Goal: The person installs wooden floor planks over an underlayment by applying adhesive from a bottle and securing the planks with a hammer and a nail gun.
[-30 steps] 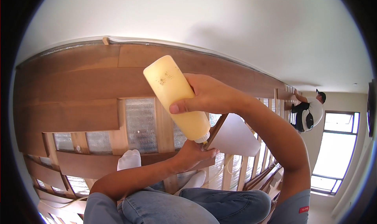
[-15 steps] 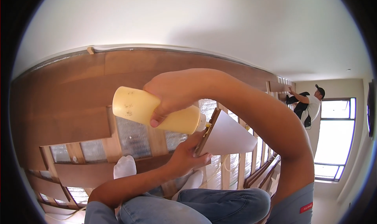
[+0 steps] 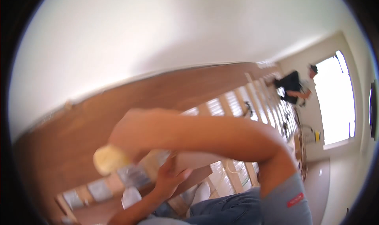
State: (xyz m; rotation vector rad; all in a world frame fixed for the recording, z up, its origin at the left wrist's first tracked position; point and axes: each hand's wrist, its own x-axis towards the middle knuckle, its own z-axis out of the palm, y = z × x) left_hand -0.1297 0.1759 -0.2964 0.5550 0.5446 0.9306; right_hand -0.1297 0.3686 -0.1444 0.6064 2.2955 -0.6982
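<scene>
I have one pale yellow bottle (image 3: 114,158) in view, lying on its side just left of the frame's centre, its blunt end pointing toward the lower left. My right hand (image 3: 136,136) sits on top of it, the grip clenched around its middle, so the bottle pokes out to the left of my fingers. One white panel (image 3: 197,161) with a wooden edge runs rightward from the bottle's other end; my left hand (image 3: 169,177) comes up from the lower middle and its grip is grasping that panel's near end, directly under the bottle. One broad brown wooden board (image 3: 79,126) crosses the left half behind my hands. One other person (image 3: 294,87) in dark clothes stands at the upper right, beside one bright window (image 3: 339,98). The picture is blurred, so finer detail escapes me.
</scene>
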